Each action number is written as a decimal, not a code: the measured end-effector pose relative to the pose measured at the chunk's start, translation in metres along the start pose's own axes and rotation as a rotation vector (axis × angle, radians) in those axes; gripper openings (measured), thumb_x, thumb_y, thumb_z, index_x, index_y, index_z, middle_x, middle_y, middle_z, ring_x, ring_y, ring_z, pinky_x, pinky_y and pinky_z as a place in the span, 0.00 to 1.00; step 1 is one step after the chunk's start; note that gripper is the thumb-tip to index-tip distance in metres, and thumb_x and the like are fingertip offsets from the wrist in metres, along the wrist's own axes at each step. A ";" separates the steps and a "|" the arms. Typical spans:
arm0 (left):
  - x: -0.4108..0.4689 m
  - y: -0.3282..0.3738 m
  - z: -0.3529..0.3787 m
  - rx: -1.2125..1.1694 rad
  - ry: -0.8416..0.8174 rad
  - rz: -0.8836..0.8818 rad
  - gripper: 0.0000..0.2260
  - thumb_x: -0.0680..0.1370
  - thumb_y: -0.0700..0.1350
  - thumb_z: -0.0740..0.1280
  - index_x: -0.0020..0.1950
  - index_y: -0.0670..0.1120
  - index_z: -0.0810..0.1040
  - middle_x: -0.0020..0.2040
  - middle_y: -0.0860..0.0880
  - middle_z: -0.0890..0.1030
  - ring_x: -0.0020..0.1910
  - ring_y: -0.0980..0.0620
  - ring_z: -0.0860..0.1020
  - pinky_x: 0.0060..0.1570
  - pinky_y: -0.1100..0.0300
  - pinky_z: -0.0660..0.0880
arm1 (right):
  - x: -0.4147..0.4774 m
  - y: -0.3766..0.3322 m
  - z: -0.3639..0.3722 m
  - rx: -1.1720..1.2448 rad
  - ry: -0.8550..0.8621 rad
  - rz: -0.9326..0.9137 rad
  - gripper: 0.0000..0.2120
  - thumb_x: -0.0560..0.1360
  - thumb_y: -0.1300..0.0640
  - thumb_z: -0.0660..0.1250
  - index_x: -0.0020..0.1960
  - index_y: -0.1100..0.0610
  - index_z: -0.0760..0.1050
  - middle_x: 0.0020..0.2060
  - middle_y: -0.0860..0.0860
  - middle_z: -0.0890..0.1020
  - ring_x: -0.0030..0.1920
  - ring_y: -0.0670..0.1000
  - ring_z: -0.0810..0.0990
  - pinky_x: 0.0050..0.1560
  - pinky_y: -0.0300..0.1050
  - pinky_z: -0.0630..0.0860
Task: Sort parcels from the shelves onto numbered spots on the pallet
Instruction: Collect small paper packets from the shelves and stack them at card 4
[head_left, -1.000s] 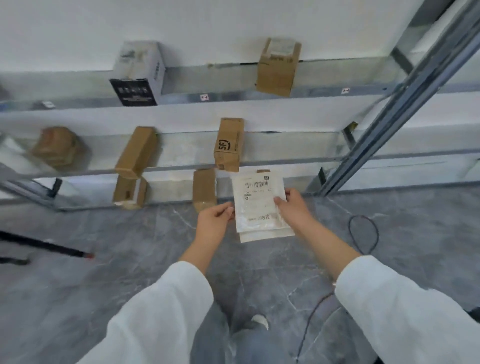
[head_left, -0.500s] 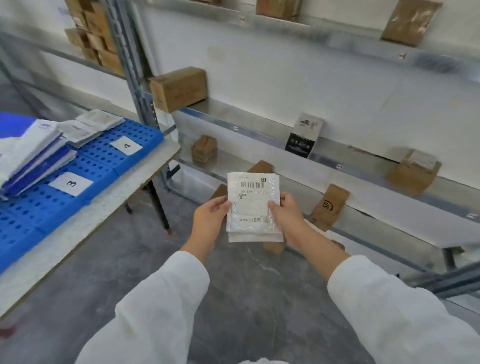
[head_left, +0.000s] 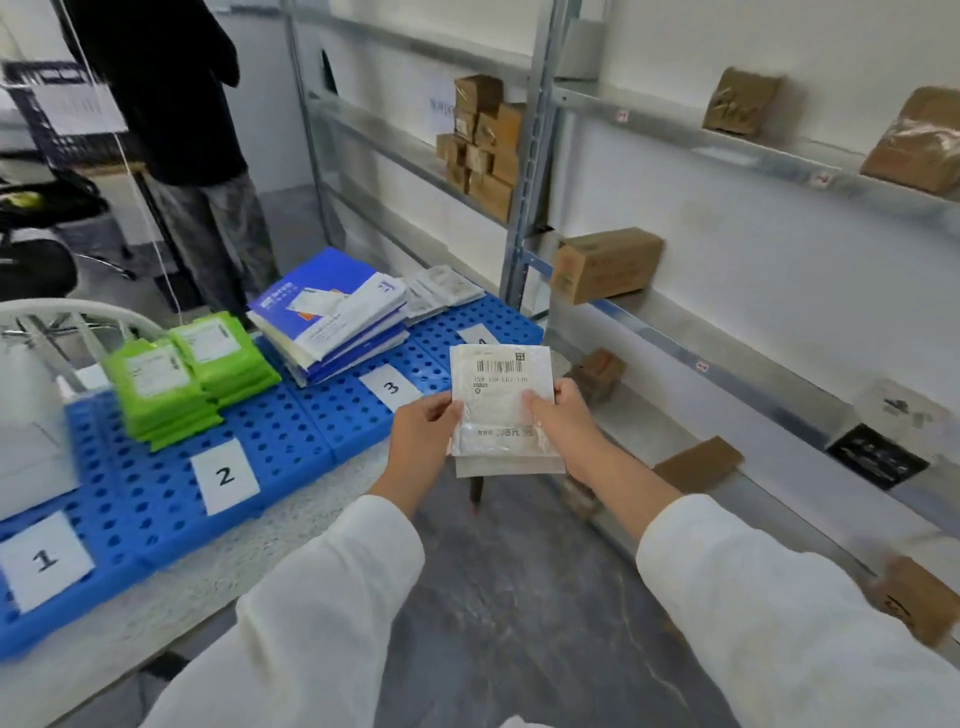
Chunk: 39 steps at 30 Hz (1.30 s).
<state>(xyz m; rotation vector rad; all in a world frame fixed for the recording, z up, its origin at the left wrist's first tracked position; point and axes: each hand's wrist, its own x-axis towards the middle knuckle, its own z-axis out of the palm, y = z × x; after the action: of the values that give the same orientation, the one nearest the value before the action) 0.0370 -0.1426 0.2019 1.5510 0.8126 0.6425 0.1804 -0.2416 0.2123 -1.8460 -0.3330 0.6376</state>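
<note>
I hold a thin stack of white plastic mailers upright in front of me, barcode label facing me. My left hand grips its left edge and my right hand pinches its right edge. The stack hangs in the air over the right end of the blue perforated pallet, hiding most of the label 4. Paper labels 1, 2 and 3 lie along the pallet's front. Green parcels sit behind 2, blue-and-white envelopes behind 3, white mailers behind 4.
Metal shelving runs along the right wall with several brown cardboard boxes on its levels. A person in dark clothes stands behind the pallet table. A white box sits at the pallet's left end. Grey floor lies below my arms.
My view has swung left from the shelves to the pallet table. Both hands still hold the white mailers, now carried over the pallet's right end near label 4.
</note>
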 end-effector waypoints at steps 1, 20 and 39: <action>0.006 0.000 -0.005 0.009 0.003 -0.007 0.09 0.80 0.41 0.64 0.54 0.45 0.84 0.46 0.54 0.84 0.47 0.55 0.82 0.47 0.65 0.78 | 0.006 -0.003 0.007 -0.007 -0.010 -0.005 0.17 0.79 0.55 0.64 0.65 0.57 0.65 0.58 0.50 0.76 0.51 0.48 0.78 0.42 0.41 0.75; 0.183 0.014 0.032 0.143 0.126 -0.024 0.09 0.80 0.42 0.64 0.49 0.53 0.83 0.44 0.51 0.84 0.42 0.53 0.77 0.46 0.58 0.76 | 0.213 -0.055 0.032 -0.152 -0.255 -0.102 0.10 0.79 0.55 0.61 0.60 0.54 0.70 0.52 0.48 0.78 0.51 0.49 0.78 0.49 0.44 0.75; 0.386 -0.016 0.079 0.123 0.307 -0.181 0.12 0.79 0.34 0.60 0.52 0.45 0.81 0.45 0.53 0.83 0.42 0.57 0.79 0.35 0.77 0.71 | 0.441 -0.085 0.086 -0.253 -0.417 -0.051 0.15 0.78 0.60 0.60 0.65 0.53 0.70 0.57 0.50 0.79 0.54 0.52 0.79 0.54 0.51 0.79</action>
<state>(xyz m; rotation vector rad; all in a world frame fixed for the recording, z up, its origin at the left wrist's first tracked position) 0.3298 0.1183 0.1570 1.4860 1.2290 0.7178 0.4974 0.0827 0.1523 -1.9259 -0.7618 0.9821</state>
